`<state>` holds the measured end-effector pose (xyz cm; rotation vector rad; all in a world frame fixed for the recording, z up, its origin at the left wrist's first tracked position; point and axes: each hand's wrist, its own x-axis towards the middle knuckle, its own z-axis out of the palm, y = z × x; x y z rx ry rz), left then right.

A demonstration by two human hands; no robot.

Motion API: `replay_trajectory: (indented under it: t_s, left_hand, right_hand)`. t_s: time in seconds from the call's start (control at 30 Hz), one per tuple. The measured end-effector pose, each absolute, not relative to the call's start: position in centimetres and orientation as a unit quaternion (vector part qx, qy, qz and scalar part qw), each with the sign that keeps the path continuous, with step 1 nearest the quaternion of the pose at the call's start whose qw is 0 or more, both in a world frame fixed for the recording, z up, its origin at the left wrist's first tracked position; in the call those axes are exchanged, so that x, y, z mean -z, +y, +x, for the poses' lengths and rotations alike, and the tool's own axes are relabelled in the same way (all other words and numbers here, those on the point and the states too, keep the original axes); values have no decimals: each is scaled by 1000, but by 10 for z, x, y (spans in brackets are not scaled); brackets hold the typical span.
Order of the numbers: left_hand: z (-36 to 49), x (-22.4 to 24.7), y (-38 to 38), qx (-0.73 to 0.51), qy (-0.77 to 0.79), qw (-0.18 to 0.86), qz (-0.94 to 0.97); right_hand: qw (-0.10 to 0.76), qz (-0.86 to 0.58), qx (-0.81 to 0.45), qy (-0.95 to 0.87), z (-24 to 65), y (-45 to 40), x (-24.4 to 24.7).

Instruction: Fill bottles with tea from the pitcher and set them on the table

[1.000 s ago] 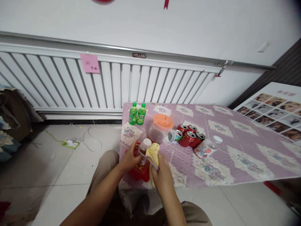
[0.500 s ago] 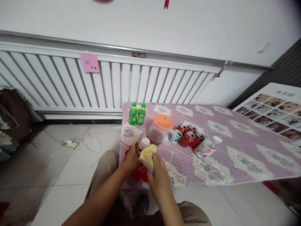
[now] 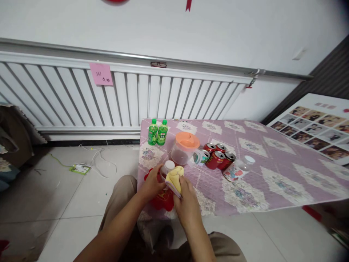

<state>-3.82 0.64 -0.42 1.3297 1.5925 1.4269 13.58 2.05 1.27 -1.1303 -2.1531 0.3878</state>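
Head camera view: the fingers of the left hand [image 3: 151, 185] are clamped on the white-capped bottle [image 3: 169, 166], which stands upright over the red mat [image 3: 163, 202]. The fingers of the right hand [image 3: 187, 198] are closed on the yellow cloth [image 3: 174, 179], just beside the bottle and partly hiding it; whether cloth and bottle touch, I cannot tell. Beyond the fingertips of both hands stands the orange-lidded tub [image 3: 182, 155], and past it, farther from the left fingers, are two green bottles [image 3: 162, 135] side by side. Beyond the right fingers and to their right come the teal can [image 3: 201, 158], four red and dark cans [image 3: 216, 161] grouped together, and the tilted clear bottle [image 3: 235, 172].
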Motion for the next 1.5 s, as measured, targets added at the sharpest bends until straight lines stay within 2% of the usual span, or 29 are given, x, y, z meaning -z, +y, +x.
replay_trajectory:
  t_s: [0.2, 0.53, 0.73, 0.9, 1.07, 1.3, 1.4, 1.5]
  left_hand:
    - [-31, 19, 6, -565, 631, 270, 457]
    - [-63, 12, 22, -511, 496, 455, 535]
    - [-52, 17, 23, -557, 557, 371, 493]
    - [-48, 16, 18, -576, 582, 336, 465]
    - [-40, 3, 7, -568, 587, 355, 454]
    - [-55, -24, 2, -602, 550, 374, 442]
    - [-63, -39, -2, -584, 539, 390, 465]
    - [-58, -51, -7, -567, 507, 412, 501]
  right_hand:
    - [307, -415, -160, -841, 136, 12, -18]
    - [322, -430, -162, -828, 133, 14, -18]
    - [310, -403, -134, -851, 124, -3, -16]
    - [333, -316, -180, -870, 130, -9, -28]
    - [401, -364, -138, -829, 143, 3, -48]
    - [336, -359, -156, -857, 145, 12, -32]
    - [377, -403, -151, -820, 152, 21, -31]
    - [426, -386, -140, -806, 152, 23, -42]
